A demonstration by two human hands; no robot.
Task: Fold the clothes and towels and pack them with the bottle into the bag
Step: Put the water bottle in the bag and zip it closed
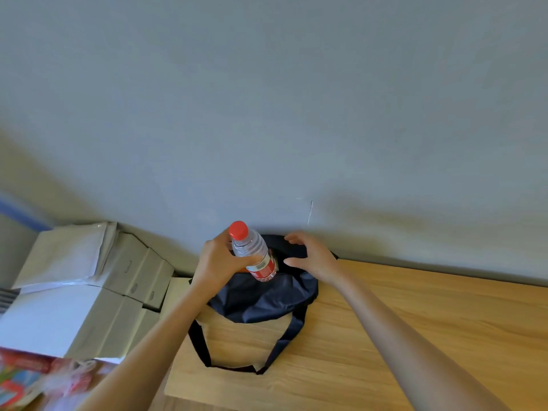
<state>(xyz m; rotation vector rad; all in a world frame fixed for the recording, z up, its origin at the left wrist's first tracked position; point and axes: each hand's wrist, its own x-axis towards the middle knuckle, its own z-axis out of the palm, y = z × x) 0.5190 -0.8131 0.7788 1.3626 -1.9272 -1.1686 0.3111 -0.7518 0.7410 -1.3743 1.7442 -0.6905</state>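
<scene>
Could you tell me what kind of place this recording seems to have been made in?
Probably a plain indoor room used partly for storage: a light wooden table pushed against a bare grey wall, with white cardboard boxes stacked beside it. Home or office, I cannot tell.

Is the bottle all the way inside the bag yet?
No, only partly. The bottle tilts with its base at the bag mouth; red cap and neck stick out, the left hand gripping it.

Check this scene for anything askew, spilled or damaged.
Nothing stands out. The left hand grips the capped bottle, tilted, going base-first into the dark bag on the wooden table. The right hand hovers at the bag's mouth. No spill shows.
</scene>
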